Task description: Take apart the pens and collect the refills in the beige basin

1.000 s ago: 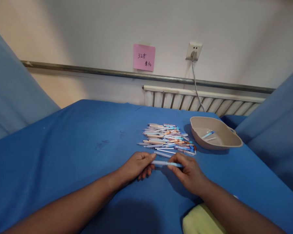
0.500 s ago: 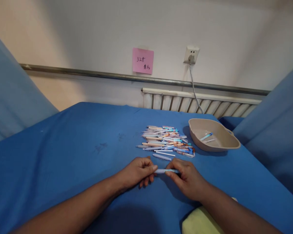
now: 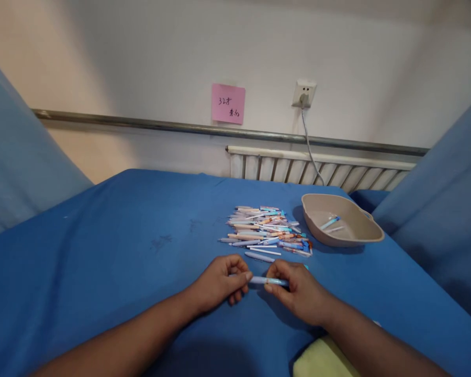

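Note:
Between my two hands is a pale lavender pen (image 3: 258, 280) with a light blue part at its right end. My left hand (image 3: 225, 281) is closed and pinches the pen's left end between thumb and fingers. On the blue part, the fingertips of my right hand (image 3: 294, 290) are closed too. Just beyond lies another lavender pen (image 3: 259, 257), partly behind my right hand. Farther back is a pile of pens and pen parts (image 3: 265, 228) in lavender, peach, white and blue. The ends of the held pen are hidden by my fingers.
A beige bowl (image 3: 312, 230) with a blue pen part and a clear piece inside stands right of the pile. A yellow-green cloth item (image 3: 324, 361) lies under my right forearm. Blue cloth (image 3: 113, 251) covers the table; a radiator (image 3: 282, 166) and wall rail are behind.
The view has tilted up slightly. Both hands stay on the pen, with small shifts of the fingers; slightly more of its blue part shows by my right fingertips.

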The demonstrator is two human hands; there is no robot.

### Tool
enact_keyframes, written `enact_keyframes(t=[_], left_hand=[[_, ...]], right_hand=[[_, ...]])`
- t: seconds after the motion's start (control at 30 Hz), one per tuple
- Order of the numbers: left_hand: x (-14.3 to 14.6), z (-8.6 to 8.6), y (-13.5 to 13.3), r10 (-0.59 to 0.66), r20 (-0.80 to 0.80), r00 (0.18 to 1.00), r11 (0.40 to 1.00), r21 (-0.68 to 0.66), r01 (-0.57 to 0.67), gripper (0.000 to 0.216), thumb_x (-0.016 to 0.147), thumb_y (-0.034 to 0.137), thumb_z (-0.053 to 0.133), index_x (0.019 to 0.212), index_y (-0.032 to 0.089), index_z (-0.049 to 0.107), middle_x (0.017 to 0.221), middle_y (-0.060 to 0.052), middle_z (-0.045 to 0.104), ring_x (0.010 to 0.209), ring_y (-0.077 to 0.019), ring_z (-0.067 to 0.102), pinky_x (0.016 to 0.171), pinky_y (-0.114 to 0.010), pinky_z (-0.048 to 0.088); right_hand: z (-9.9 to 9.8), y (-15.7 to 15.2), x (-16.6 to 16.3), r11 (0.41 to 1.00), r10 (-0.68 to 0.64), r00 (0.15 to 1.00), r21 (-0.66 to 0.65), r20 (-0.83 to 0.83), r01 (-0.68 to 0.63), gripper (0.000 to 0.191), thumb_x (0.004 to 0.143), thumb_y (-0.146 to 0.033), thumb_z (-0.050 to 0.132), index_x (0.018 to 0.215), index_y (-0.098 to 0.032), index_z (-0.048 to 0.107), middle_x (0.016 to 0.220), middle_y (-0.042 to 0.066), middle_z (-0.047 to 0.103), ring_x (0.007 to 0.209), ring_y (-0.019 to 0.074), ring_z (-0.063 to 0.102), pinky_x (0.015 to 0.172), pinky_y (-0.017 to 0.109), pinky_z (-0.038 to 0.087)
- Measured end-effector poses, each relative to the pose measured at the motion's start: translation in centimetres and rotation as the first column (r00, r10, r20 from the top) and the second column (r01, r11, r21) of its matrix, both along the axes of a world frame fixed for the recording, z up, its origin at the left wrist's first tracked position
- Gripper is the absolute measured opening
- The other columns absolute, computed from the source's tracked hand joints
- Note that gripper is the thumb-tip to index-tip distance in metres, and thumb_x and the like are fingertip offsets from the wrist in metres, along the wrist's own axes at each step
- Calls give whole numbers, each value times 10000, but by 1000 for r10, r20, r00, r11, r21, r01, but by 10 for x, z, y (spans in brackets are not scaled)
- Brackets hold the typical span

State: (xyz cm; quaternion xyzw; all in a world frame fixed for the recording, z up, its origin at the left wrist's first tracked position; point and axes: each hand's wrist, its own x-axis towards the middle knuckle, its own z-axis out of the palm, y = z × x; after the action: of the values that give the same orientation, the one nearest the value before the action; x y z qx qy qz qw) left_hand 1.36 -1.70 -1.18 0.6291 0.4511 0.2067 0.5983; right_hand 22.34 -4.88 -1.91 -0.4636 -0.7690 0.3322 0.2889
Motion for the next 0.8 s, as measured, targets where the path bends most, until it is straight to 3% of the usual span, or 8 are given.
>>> enact_keyframes(t=[0.1,0.2,0.4,0.57,0.63,0.8], left_hand=[[-1,-4,3,-28,52,998,995,-96,33,302,772,452,575,791,171,467,558,35,599,374,-81,482,373,-188,370],[-1,-2,2,-50,61,997,994,-91,56,307,768,453,584,813,171,473,540,42,597,373,-79,486,383,-185,373],[-2,9,-5,-62,-12,998,992,106,63,240,782,381,598,863,170,517,645,30,612,540,-96,552,532,-216,442],[-4,13,-5,-61,-77,995,934,347,84,154,768,281,614,860,168,564,733,17,607,675,-112,551,633,-225,431],[-4,11,-3,-31,-47,998,951,305,44,168,755,279,624,857,166,554,708,21,603,644,-110,552,606,-221,428],[0,3,2,50,114,992,997,58,-57,265,749,351,632,895,162,517,648,24,614,522,-102,554,539,-230,450]], right_hand=[[2,-1,0,999,29,999,44,30,-31,84,837,-237,546,775,-182,554,713,-12,594,660,115,529,609,217,358],[3,0,0,996,57,996,58,62,-61,121,856,-240,519,757,-180,554,712,-6,590,677,119,535,626,222,358],[0,1,1,998,58,998,-30,-2,-58,164,855,-246,513,711,-173,542,644,-33,541,612,98,479,568,204,331],[-3,2,0,989,33,996,-141,-83,-44,180,854,-270,514,709,-168,545,604,-46,500,572,91,433,525,197,311],[-3,3,0,988,4,992,-152,-126,-23,166,849,-276,522,729,-167,555,619,-43,514,581,93,443,535,198,326],[-1,7,-1,995,-51,974,-94,-220,31,102,813,-262,569,774,-168,572,678,-29,565,624,104,488,578,207,367]])
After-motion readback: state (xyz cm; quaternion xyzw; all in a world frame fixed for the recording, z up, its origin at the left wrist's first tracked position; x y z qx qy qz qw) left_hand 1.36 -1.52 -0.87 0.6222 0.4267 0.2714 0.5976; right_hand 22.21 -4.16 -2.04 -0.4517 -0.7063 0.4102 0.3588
